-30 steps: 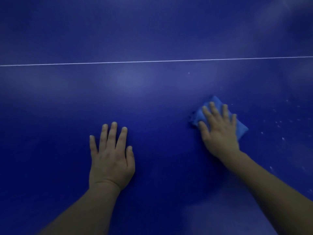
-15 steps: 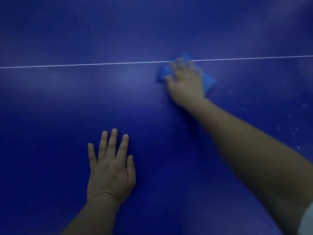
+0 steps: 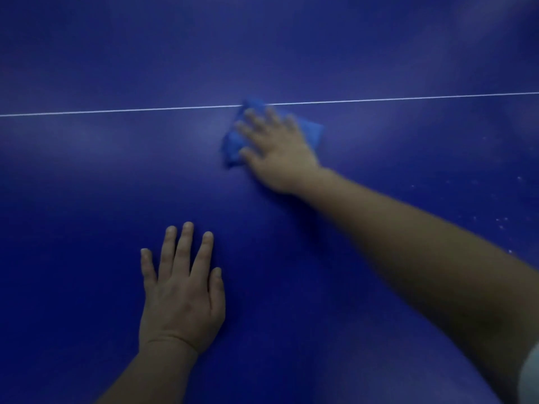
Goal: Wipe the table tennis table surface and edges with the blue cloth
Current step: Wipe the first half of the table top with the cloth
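The dark blue table tennis table point(image 3: 87, 199) fills the whole view. A folded blue cloth point(image 3: 313, 132) lies on it just below the thin white line point(image 3: 116, 111), its far corner reaching over the line. My right hand point(image 3: 277, 150) presses flat on the cloth with spread, straight fingers, arm stretched forward; the hand is motion-blurred. My left hand point(image 3: 180, 293) rests palm down on the bare surface nearer me, fingers straight, holding nothing.
Small white specks point(image 3: 501, 221) dot the surface at the right, beside my right forearm. A pale sleeve edge point(image 3: 532, 374) shows at the bottom right corner. No table edge is in view.
My right hand has swept the cloth from the near right up to the white line, then slightly leftward along it. My left hand has stayed flat in place.
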The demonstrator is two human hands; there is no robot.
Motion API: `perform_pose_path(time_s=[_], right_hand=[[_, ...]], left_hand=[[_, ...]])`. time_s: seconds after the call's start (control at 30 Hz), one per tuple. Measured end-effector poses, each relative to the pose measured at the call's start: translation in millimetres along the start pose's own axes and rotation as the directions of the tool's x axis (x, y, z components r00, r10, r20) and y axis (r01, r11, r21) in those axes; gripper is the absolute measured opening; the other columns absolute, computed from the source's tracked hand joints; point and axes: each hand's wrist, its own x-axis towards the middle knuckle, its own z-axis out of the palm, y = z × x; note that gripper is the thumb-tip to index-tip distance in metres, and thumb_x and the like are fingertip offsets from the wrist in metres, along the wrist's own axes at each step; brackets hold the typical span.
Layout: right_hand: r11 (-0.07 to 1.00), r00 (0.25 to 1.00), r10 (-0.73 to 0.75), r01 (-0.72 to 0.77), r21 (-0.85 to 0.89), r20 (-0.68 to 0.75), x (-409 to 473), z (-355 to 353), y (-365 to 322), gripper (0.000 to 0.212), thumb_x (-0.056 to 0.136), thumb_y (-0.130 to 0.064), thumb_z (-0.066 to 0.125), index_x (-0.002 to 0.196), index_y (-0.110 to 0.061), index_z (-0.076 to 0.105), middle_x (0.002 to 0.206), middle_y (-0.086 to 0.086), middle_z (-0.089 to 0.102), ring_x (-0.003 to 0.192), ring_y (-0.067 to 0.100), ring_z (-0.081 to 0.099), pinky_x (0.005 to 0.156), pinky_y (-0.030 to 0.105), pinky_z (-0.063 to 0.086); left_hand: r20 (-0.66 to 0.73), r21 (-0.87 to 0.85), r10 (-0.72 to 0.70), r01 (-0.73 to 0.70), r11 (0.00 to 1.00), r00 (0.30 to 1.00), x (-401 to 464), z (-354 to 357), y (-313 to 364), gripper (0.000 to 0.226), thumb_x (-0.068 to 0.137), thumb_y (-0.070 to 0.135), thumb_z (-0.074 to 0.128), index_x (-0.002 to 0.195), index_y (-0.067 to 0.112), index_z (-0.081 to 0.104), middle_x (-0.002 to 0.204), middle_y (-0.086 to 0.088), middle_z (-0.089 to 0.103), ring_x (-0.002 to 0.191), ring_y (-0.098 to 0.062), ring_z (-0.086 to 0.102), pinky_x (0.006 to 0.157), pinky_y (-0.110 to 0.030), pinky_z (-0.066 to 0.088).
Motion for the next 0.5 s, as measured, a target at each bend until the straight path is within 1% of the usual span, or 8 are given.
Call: perform_pose_path(time_s=[0.07,0.13,0.2,0.23,0.3,0.37,0.43,0.5], right_hand=[[0.937,0.931,0.348,-0.348,0.021,-0.110,-5.2,-6.0,76.0,0.062,0.101,-0.049,0.026,0.158,-0.025,0.028,0.167,0.004,0.020,0.152,0.035,0.016,0.122,0.055,0.012],[0.680,0.673,0.733,-0.723,0.119,-0.098,-29.2,-16.8,143.9,0.062,0.103,-0.049,0.022,0.160,-0.024,0.020,0.168,0.004,0.012,0.154,0.035,0.009,0.122,0.058,0.006],[0.427,0.434,0.901,-0.879,0.209,-0.014,-49.7,-21.8,161.2,0.064,0.103,-0.052,0.019,0.161,-0.025,0.014,0.169,0.003,0.005,0.154,0.035,0.001,0.121,0.059,-0.001],[0.419,0.425,0.905,-0.883,0.209,-0.021,-52.7,-18.4,149.7,0.065,0.103,-0.053,0.019,0.161,-0.024,0.014,0.169,0.003,0.005,0.154,0.036,0.000,0.121,0.060,-0.001],[0.644,0.635,0.765,-0.752,0.144,-0.106,-51.4,-4.9,103.5,0.064,0.104,-0.051,0.021,0.161,-0.023,0.016,0.169,0.004,0.007,0.154,0.036,0.003,0.121,0.060,0.001],[0.913,0.908,0.407,-0.404,0.053,-0.099,-54.4,8.6,44.9,0.064,0.102,-0.052,0.021,0.160,-0.025,0.020,0.168,0.001,0.011,0.154,0.033,0.005,0.121,0.057,0.002],[0.997,0.997,0.069,-0.069,0.017,0.017,-64.7,13.9,15.8,0.068,0.096,-0.059,0.016,0.159,-0.032,0.022,0.168,-0.004,0.014,0.155,0.028,0.005,0.122,0.053,0.000],[0.994,0.995,0.101,-0.101,0.027,-0.001,-58.6,3.4,45.0,0.073,0.092,-0.063,0.013,0.158,-0.033,0.026,0.167,-0.005,0.017,0.155,0.027,0.009,0.122,0.053,0.002]], left_hand=[[-0.009,-0.009,0.002,-0.002,1.000,1.000,0.1,-0.2,-1.2,0.060,0.100,0.042,0.028,0.152,0.015,0.040,0.163,-0.012,0.028,0.154,-0.029,0.013,0.123,-0.053,-0.005],[-0.019,-0.027,0.007,-0.007,1.000,1.000,-0.5,0.1,-0.6,0.060,0.100,0.042,0.028,0.152,0.015,0.041,0.163,-0.012,0.029,0.154,-0.030,0.014,0.123,-0.053,-0.004],[-0.016,-0.034,0.008,-0.008,0.999,1.000,-1.5,1.1,-0.3,0.059,0.100,0.042,0.029,0.151,0.014,0.041,0.163,-0.012,0.029,0.154,-0.030,0.015,0.123,-0.056,-0.001],[-0.013,-0.032,0.006,-0.007,0.999,1.000,-1.6,1.4,-0.6,0.059,0.100,0.042,0.029,0.151,0.015,0.041,0.163,-0.012,0.029,0.154,-0.030,0.015,0.122,-0.057,0.001],[-0.003,-0.023,0.004,-0.004,1.000,1.000,-1.5,1.7,-1.4,0.060,0.100,0.043,0.028,0.152,0.015,0.040,0.163,-0.012,0.028,0.154,-0.030,0.014,0.121,-0.060,0.005],[0.010,-0.019,0.001,-0.001,1.000,1.000,-1.0,1.9,-0.9,0.061,0.100,0.044,0.027,0.153,0.015,0.039,0.164,-0.011,0.027,0.155,-0.029,0.014,0.121,-0.062,0.006],[0.008,-0.020,-0.004,0.004,1.000,1.000,-1.1,1.8,-1.0,0.061,0.100,0.044,0.027,0.152,0.015,0.040,0.164,-0.011,0.028,0.154,-0.030,0.015,0.120,-0.063,0.008],[0.003,-0.032,-0.002,0.002,0.999,1.000,-1.9,2.4,-0.5,0.061,0.100,0.043,0.027,0.152,0.015,0.040,0.163,-0.012,0.028,0.154,-0.030,0.014,0.120,-0.064,0.008]])
